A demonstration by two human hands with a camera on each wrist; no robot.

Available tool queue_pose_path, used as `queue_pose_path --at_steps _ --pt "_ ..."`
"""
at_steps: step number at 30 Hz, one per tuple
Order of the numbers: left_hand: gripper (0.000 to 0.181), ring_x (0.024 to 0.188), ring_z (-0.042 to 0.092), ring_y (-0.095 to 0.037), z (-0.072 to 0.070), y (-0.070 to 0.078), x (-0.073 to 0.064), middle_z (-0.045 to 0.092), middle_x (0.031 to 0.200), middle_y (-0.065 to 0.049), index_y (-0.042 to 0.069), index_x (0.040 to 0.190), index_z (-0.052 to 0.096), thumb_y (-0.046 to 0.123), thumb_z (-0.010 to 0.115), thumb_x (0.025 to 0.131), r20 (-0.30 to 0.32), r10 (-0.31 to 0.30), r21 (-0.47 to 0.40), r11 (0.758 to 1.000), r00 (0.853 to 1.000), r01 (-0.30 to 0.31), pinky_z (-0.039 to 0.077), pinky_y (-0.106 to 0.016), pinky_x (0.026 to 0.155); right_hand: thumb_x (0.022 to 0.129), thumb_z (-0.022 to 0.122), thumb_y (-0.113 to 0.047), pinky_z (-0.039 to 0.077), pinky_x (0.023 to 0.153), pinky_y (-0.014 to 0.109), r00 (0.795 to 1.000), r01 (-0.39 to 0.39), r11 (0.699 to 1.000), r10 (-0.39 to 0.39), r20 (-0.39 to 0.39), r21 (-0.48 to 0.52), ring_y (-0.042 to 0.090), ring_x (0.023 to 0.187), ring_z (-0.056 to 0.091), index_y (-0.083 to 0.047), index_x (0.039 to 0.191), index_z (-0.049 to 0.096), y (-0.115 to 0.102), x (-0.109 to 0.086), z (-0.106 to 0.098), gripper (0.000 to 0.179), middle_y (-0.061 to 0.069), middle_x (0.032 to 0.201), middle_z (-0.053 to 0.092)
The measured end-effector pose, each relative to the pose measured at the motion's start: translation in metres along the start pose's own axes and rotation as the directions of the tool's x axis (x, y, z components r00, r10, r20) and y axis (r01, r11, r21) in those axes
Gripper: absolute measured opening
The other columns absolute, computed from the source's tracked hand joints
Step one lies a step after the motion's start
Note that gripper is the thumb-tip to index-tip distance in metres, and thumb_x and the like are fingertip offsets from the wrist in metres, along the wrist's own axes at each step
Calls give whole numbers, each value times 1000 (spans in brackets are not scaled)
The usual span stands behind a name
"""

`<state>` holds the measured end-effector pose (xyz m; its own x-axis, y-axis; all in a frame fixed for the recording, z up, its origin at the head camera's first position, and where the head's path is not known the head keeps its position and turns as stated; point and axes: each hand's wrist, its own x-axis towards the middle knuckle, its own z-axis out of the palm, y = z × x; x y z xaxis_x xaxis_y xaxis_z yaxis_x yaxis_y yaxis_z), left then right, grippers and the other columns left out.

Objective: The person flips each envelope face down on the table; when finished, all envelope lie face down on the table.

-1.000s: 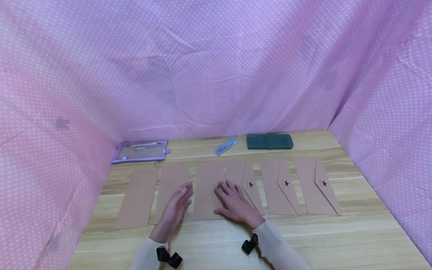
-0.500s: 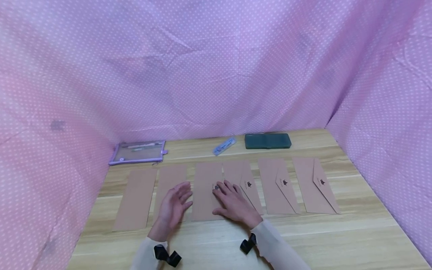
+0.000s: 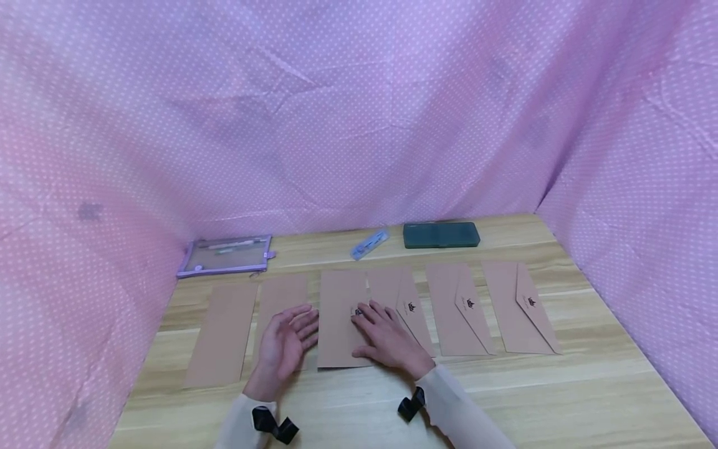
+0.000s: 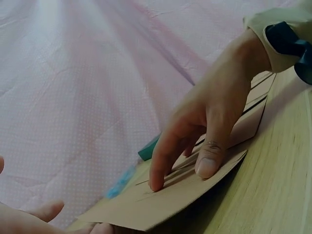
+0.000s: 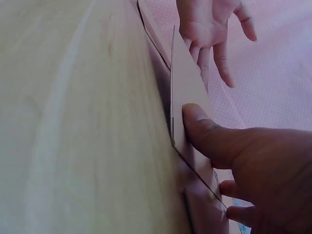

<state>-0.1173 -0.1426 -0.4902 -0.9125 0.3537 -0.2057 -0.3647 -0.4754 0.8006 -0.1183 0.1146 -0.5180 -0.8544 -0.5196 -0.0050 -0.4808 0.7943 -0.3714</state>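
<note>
A brown paper envelope (image 3: pixel 338 321) lies in the middle of a row, with a small dark crown print by my right fingertips. My right hand (image 3: pixel 392 342) rests on its right part, thumb and fingertips spread and pressing down. My left hand (image 3: pixel 282 346) is palm up with extended fingers at the envelope's left edge. In the left wrist view, a left fingertip (image 4: pixel 102 228) shows at the edge of the envelope (image 4: pixel 161 204), whose near side stands raised off the table. The right wrist view shows the raised envelope (image 5: pixel 187 83) between both hands.
Two plain envelopes (image 3: pixel 221 337) lie left; three flap-side-up envelopes (image 3: pixel 499 299) lie right on the wooden table (image 3: pixel 348 411). Behind them are a purple-edged zip pouch (image 3: pixel 269 254) holding pens, a blue-and-clear slim packet (image 3: pixel 369 244) and a dark green case (image 3: pixel 441 235). Pink dotted cloth (image 3: pixel 336 125) surrounds the table.
My left hand has turned palm up, its fingers reaching to the middle envelope's left edge, which has lifted. My right hand keeps its place on the envelope. The view shifts slightly.
</note>
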Motion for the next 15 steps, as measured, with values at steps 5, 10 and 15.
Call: queue_pose_path --at_steps 5,10,15 --pt "53 117 61 -20 2 1 0 67 122 -3 16 122 64 26 13 109 80 26 -9 1000 996 -25 50 -35 100 92 65 -50 27 122 56 1000 3 999 -3 -7 41 37 151 31 -14 146 50 -2 0 -5 66 10 161 39" --pt "54 121 58 -18 6 3 0 64 126 -2 18 124 62 27 11 108 143 49 -25 999 988 -46 48 -33 100 95 64 -47 30 122 51 1000 -26 991 28 -10 132 33 150 35 -11 145 52 -7 1 -10 64 12 160 41" --pt "53 126 54 -17 12 5 1 60 133 -1 20 128 58 28 9 108 154 50 -8 999 987 -50 46 -31 100 98 58 -46 38 118 46 998 -57 965 55 15 258 30 146 41 -7 147 49 -8 4 -11 62 14 161 38"
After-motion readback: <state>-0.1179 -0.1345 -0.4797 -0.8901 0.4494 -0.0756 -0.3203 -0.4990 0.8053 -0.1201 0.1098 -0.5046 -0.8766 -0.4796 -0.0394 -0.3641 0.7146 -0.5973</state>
